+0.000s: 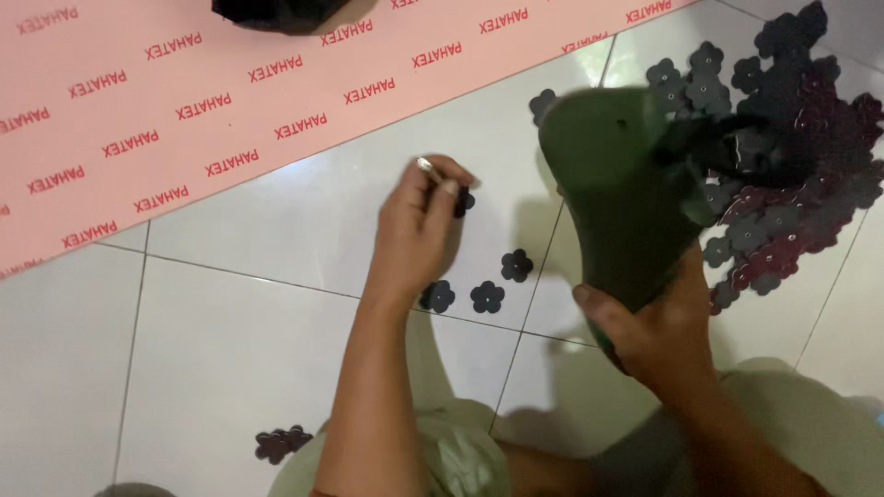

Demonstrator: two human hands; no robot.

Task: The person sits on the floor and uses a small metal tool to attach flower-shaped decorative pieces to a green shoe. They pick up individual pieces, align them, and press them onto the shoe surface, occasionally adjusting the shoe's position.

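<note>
Right hand (656, 339) grips dark green rubber sandal sole (619, 189), tilted, blurred; left hand (419, 230) pinches small dark flower-shaped cutout (463, 201) over white tiled floor (230, 350)

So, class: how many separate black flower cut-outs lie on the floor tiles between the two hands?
3: one furthest up, one below it, one by the left wrist. Another may be hidden at the left hand fingertips.

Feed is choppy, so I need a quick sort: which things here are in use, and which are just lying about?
In use:
left hand on a small dark flower cutout
right hand holding the dark green sandal
three loose flower cutouts on the tiles

Lying about:
pile of flower cutouts
pink printed sheet
black object at the top edge
cutouts by the knee
</note>
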